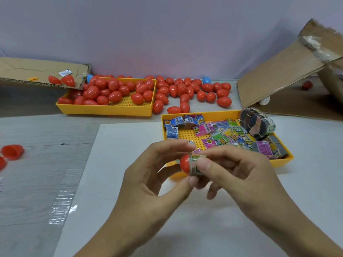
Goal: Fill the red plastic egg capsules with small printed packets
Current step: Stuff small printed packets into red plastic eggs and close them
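Center frame: left hand [148,175] is pinching a red egg half [184,164] between thumb and fingers; right hand [239,175] fingertips are pinching a packet [196,165] at its open mouth. Packet tray [219,114] is sitting just behind.

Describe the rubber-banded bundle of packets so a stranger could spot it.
Find the near yellow tray holding loose printed packets. At its far right corner sits the bundle, a dark, thick stack bound with yellow rubber bands, standing higher than the flat packets.

Packing workbench, sorting trays [104,108], cardboard boxes [278,82]
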`<action>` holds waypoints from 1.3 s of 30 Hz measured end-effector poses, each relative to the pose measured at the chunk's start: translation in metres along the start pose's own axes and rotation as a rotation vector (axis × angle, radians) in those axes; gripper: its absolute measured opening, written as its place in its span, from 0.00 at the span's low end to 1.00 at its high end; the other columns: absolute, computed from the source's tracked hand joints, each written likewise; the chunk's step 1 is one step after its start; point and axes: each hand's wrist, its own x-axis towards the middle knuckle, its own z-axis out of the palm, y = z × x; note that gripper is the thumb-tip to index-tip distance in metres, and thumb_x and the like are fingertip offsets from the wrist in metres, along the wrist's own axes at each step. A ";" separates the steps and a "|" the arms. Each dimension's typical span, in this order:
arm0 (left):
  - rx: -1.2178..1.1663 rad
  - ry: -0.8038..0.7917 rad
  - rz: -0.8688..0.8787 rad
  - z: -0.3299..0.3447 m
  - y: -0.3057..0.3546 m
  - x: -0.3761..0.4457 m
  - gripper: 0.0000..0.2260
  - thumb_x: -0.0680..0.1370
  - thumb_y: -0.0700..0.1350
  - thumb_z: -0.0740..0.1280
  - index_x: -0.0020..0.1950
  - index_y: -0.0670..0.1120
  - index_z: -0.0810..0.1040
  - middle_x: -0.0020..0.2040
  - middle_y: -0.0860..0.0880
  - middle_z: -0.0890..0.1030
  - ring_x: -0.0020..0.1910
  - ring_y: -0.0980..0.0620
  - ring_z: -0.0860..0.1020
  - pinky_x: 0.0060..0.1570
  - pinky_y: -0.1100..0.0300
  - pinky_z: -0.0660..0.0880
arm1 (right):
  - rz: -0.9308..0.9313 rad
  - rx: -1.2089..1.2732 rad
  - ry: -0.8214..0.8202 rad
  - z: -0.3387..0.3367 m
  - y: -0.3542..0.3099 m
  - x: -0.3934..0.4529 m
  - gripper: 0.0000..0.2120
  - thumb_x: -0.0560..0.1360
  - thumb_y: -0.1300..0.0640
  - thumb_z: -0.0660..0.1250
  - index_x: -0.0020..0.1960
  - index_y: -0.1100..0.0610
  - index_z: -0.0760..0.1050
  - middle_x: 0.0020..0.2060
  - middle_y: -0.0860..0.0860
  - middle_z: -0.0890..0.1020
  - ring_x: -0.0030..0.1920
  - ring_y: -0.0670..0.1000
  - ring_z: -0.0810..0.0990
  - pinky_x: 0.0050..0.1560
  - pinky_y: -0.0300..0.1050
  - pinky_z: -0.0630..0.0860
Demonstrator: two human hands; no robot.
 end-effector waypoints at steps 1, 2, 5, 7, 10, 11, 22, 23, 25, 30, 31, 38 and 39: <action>-0.009 0.013 -0.024 0.000 0.000 0.000 0.18 0.71 0.42 0.73 0.61 0.51 0.79 0.58 0.46 0.82 0.60 0.44 0.80 0.54 0.60 0.79 | -0.037 -0.049 0.033 0.000 0.001 -0.001 0.10 0.68 0.51 0.76 0.49 0.51 0.84 0.37 0.52 0.86 0.36 0.52 0.85 0.32 0.40 0.79; -0.023 0.039 -0.062 -0.001 0.000 0.000 0.18 0.71 0.44 0.73 0.60 0.51 0.79 0.58 0.47 0.82 0.59 0.45 0.81 0.52 0.60 0.79 | -0.085 -0.115 0.065 0.000 0.003 -0.002 0.12 0.67 0.51 0.77 0.50 0.50 0.84 0.39 0.50 0.86 0.39 0.51 0.85 0.35 0.40 0.80; -0.083 0.080 -0.188 -0.002 0.003 0.001 0.13 0.71 0.52 0.71 0.54 0.51 0.83 0.51 0.44 0.84 0.47 0.44 0.84 0.45 0.56 0.81 | -0.253 -0.309 0.082 0.002 0.005 -0.003 0.16 0.68 0.57 0.77 0.54 0.50 0.82 0.44 0.45 0.85 0.45 0.49 0.84 0.39 0.37 0.79; -0.056 0.073 -0.207 -0.001 0.005 0.002 0.12 0.71 0.54 0.70 0.50 0.50 0.84 0.46 0.44 0.85 0.41 0.43 0.85 0.42 0.53 0.82 | -0.306 -0.354 0.051 0.003 0.007 -0.004 0.18 0.68 0.61 0.76 0.56 0.52 0.81 0.46 0.45 0.83 0.47 0.50 0.83 0.40 0.37 0.79; -0.045 0.105 -0.171 -0.002 0.005 0.003 0.11 0.70 0.51 0.73 0.48 0.48 0.84 0.46 0.44 0.86 0.45 0.44 0.85 0.43 0.57 0.82 | -0.281 -0.292 0.003 0.001 0.009 -0.003 0.21 0.69 0.65 0.74 0.59 0.51 0.80 0.51 0.47 0.83 0.52 0.53 0.82 0.43 0.39 0.80; -0.048 0.115 -0.153 -0.002 0.004 0.003 0.11 0.69 0.50 0.74 0.49 0.49 0.84 0.47 0.45 0.86 0.47 0.46 0.85 0.44 0.59 0.81 | -0.249 -0.236 -0.013 0.000 0.009 -0.003 0.22 0.69 0.66 0.73 0.60 0.51 0.79 0.53 0.48 0.83 0.54 0.53 0.82 0.45 0.40 0.80; 0.018 0.041 0.107 -0.003 -0.001 0.002 0.14 0.71 0.38 0.74 0.55 0.47 0.81 0.56 0.45 0.79 0.61 0.38 0.78 0.57 0.54 0.79 | 0.094 0.133 0.043 0.000 -0.003 0.002 0.13 0.72 0.50 0.69 0.48 0.58 0.85 0.40 0.60 0.85 0.41 0.59 0.85 0.26 0.47 0.79; 0.015 0.033 0.114 -0.003 0.000 0.002 0.14 0.71 0.37 0.73 0.55 0.47 0.81 0.56 0.45 0.79 0.61 0.38 0.77 0.57 0.53 0.78 | 0.088 0.113 0.044 0.000 -0.003 0.002 0.11 0.71 0.50 0.72 0.47 0.58 0.85 0.40 0.59 0.85 0.40 0.58 0.86 0.25 0.46 0.79; 0.014 0.008 0.128 -0.003 0.000 0.001 0.14 0.71 0.36 0.72 0.55 0.46 0.79 0.57 0.44 0.79 0.62 0.37 0.77 0.58 0.52 0.78 | 0.076 0.113 0.027 0.000 -0.001 0.000 0.09 0.70 0.55 0.76 0.47 0.58 0.84 0.39 0.59 0.86 0.39 0.59 0.86 0.26 0.46 0.79; -0.027 0.042 0.027 -0.001 0.003 -0.001 0.20 0.70 0.40 0.74 0.61 0.46 0.76 0.59 0.46 0.81 0.62 0.42 0.79 0.59 0.55 0.78 | -0.089 0.015 0.081 0.003 0.002 -0.003 0.14 0.66 0.59 0.77 0.51 0.54 0.83 0.44 0.56 0.86 0.44 0.56 0.86 0.35 0.45 0.82; -0.030 0.059 -0.008 -0.001 0.004 -0.001 0.20 0.70 0.42 0.74 0.60 0.46 0.77 0.58 0.46 0.81 0.61 0.43 0.80 0.57 0.56 0.79 | -0.126 -0.010 0.102 0.002 0.003 -0.003 0.15 0.66 0.58 0.78 0.52 0.53 0.83 0.46 0.55 0.86 0.46 0.55 0.85 0.38 0.46 0.82; -0.023 0.123 -0.068 -0.001 0.009 0.001 0.12 0.70 0.39 0.75 0.53 0.42 0.82 0.49 0.44 0.85 0.51 0.47 0.84 0.46 0.64 0.79 | -0.233 -0.050 0.084 0.001 0.007 -0.002 0.15 0.66 0.55 0.76 0.52 0.51 0.82 0.49 0.50 0.85 0.52 0.53 0.84 0.44 0.45 0.83; -0.034 0.122 -0.067 -0.001 0.008 0.001 0.12 0.70 0.39 0.75 0.52 0.42 0.82 0.49 0.43 0.85 0.51 0.46 0.84 0.46 0.63 0.79 | -0.249 -0.050 0.074 0.000 0.006 -0.002 0.15 0.66 0.56 0.76 0.52 0.51 0.82 0.49 0.50 0.85 0.52 0.53 0.84 0.44 0.45 0.83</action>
